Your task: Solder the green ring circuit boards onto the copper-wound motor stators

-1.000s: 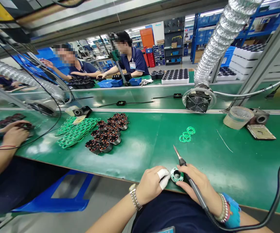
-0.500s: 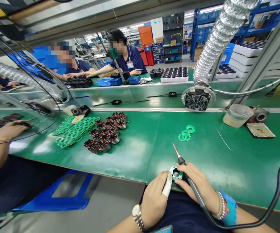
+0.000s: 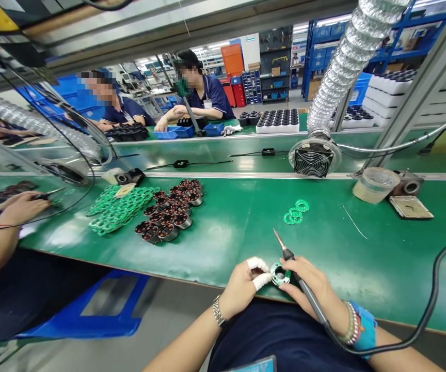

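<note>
A soldering iron (image 3: 289,255) lies across my right hand (image 3: 319,292), its bare tip pointing up and left over the bench. The thumb and a finger of that hand also rest against a motor stator (image 3: 287,276) topped with a ring-shaped green circuit board. From the other side, my left hand (image 3: 240,289) pinches the rim of this stator. White coverings wrap two of its fingertips. The stator sits near the bench's front edge, and its open centre faces up. Farther back lie several loose green ring boards (image 3: 296,213), partly overlapping.
Left of centre stand rows of copper-wound stators (image 3: 168,219) beside a heap of green boards (image 3: 124,209). A fan (image 3: 314,163) hangs under a foil duct. At right are a plastic tub (image 3: 376,186) and a soldering sponge (image 3: 412,206). A neighbour's hands (image 3: 29,206) work at far left.
My left hand has turned from lying alongside the stator to pinching its rim with thumb and finger. My right hand and the iron stay nearly in place. Across the bench, a person's arm has drawn back.
</note>
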A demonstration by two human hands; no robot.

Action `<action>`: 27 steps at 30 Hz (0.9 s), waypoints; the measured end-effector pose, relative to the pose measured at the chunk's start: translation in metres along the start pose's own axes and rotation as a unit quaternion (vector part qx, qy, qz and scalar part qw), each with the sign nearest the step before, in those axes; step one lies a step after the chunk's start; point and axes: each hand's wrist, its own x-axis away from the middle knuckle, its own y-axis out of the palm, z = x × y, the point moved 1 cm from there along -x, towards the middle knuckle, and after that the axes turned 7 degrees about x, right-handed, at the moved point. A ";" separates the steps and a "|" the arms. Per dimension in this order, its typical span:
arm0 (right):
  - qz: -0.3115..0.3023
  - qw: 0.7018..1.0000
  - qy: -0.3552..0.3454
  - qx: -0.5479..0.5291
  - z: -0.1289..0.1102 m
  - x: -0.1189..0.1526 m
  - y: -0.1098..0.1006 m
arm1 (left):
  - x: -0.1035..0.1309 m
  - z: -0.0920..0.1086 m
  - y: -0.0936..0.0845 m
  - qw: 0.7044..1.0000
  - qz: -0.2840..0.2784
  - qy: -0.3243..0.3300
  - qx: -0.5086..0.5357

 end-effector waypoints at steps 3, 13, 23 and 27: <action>-0.003 1.000 -0.002 -0.005 0.000 0.000 0.000 | 0.002 0.001 0.009 0.999 0.004 -0.016 0.033; -0.045 0.998 0.007 -0.044 0.004 -0.007 -0.008 | -0.002 0.007 0.002 0.994 -0.018 -0.051 0.095; -0.039 0.999 -0.025 0.008 0.001 -0.004 -0.016 | 0.013 0.009 0.010 0.923 0.019 0.187 -0.336; -0.029 0.999 -0.033 0.027 0.002 -0.006 -0.012 | 0.004 0.010 0.012 0.966 -0.017 0.046 -0.254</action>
